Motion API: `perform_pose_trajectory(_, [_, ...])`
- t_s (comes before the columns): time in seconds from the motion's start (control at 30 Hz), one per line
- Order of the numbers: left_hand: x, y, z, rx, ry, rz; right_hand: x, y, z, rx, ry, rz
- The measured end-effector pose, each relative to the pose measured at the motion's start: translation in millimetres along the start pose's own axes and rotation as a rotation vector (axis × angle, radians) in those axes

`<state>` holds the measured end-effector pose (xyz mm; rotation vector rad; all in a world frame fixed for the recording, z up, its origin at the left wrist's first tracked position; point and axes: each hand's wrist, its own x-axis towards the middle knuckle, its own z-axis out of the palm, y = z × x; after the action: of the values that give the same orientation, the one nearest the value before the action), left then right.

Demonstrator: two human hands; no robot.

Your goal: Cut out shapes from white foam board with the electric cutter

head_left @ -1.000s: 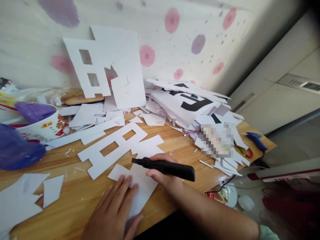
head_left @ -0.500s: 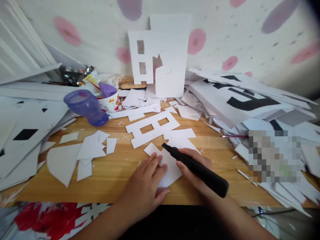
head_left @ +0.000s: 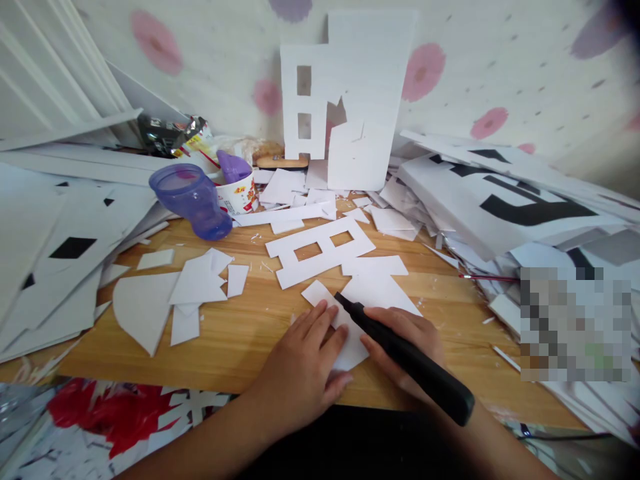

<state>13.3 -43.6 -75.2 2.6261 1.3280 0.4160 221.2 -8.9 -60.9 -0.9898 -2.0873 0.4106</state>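
Note:
My left hand (head_left: pixel 313 360) lies flat with fingers spread on a white board piece (head_left: pixel 353 347) near the table's front edge. In my right hand (head_left: pixel 407 340) is a black pen-like tool (head_left: pixel 410 357), its narrow tip touching or just above that piece, right beside my left fingertips. Behind the hands rests a white cutout with two rectangular holes (head_left: pixel 320 251). Another white piece (head_left: pixel 383 287) lies to its right, partly behind the tool. Whether the tip has a blade cannot be made out.
Loose white scraps (head_left: pixel 195 280) lie to the left. A purple cup (head_left: pixel 193 200) and paper tub (head_left: pixel 239 193) stand behind them. A tall white board (head_left: pixel 365 100) leans on the wall. Board stacks crowd both sides, with a thin red stick (head_left: pixel 487 277) at the right.
The view has shifted, so the table and its objects appear further right and slightly higher. Both hands stay at the same piece, and the tool is still held in my right hand.

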Motion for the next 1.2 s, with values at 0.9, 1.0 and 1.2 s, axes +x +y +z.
perform_pose_trajectory(0.9, [0.4,-1.2,5.4,0.002,0.073,-0.033,5.1,12.5,-38.9,-0.016,-0.214,-0.236])
perform_pose_trajectory(1.0, [1.1,-0.9,4.5,0.016,0.089,-0.021,2.4,14.7,-42.8,-0.008,-0.223,-0.236])
perform_pose_trajectory(1.2, [1.9,0.1,3.8,0.027,0.092,-0.019,0.2,15.8,-47.6,-0.002,-0.253,-0.246])
